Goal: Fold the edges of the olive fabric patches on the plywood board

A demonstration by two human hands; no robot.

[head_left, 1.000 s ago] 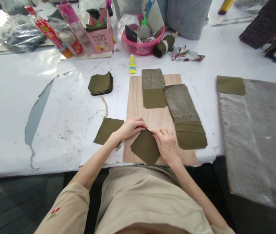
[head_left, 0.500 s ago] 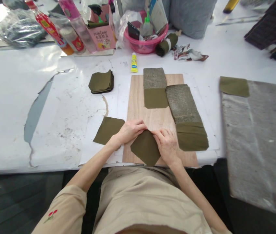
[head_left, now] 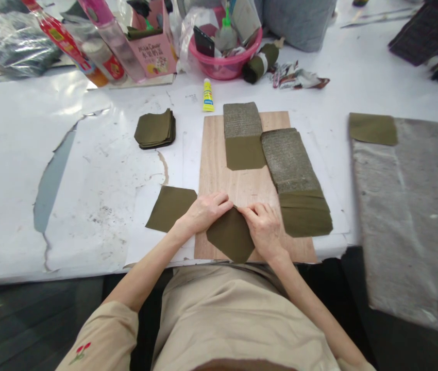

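An olive-green fabric piece [head_left: 231, 236] lies turned cornerwise near the front of a wooden board [head_left: 213, 178]. My left hand [head_left: 210, 210] pinches its far edge from the left, fingers closed. From the right, my right hand [head_left: 262, 226] pinches the same edge, its fingertips close to the left ones. Left of the board, another olive fabric piece [head_left: 170, 208] lies flat, partly beside my left wrist. On the board are two groups of fabric pieces with grey rough parts: one at the back [head_left: 245, 152], and an overlapping stack [head_left: 304, 212] on the right.
A stack of olive fabric [head_left: 154, 129] sits at left, with a yellow glue tube [head_left: 208, 97] behind the board. Along the back stand bottles [head_left: 105, 64], a pink box [head_left: 157, 54] and a pink basket [head_left: 224, 67]. A grey padded board [head_left: 408, 216] overhangs the right edge.
The camera view has shifted slightly. Both hands stay on the far edge of the fabric piece, with only a very small movement of the fingers.
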